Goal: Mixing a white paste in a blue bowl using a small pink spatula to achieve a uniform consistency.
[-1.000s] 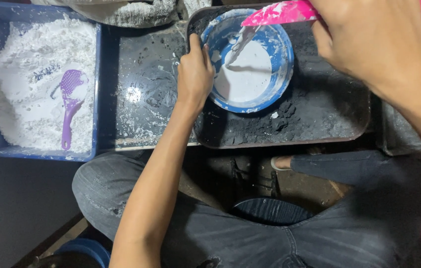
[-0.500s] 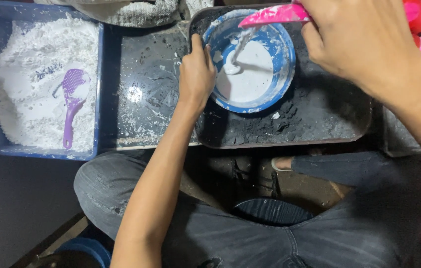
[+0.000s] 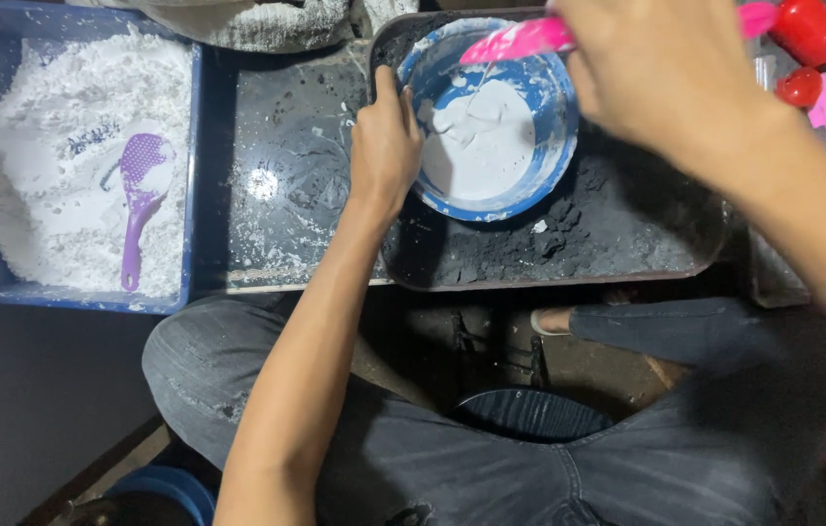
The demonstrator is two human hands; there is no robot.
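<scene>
Blue bowl (image 3: 491, 122) of wet white paste looks slippery; left hand (image 3: 385, 146) clasps its rim, right hand (image 3: 661, 68) grips the pink spatula (image 3: 520, 39).

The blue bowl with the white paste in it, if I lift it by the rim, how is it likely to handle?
The blue bowl is probably slippery: white paste smears its rim. It likely feels heavy for its size, since paste covers the bottom. It may shift when pushed, as the left hand braces its edge on the gritty tray.

Glossy blue plastic bowl (image 3: 549, 146) of smooth wet white paste (image 3: 481, 146); matt, dusty dark metal tray (image 3: 627, 244).
</scene>
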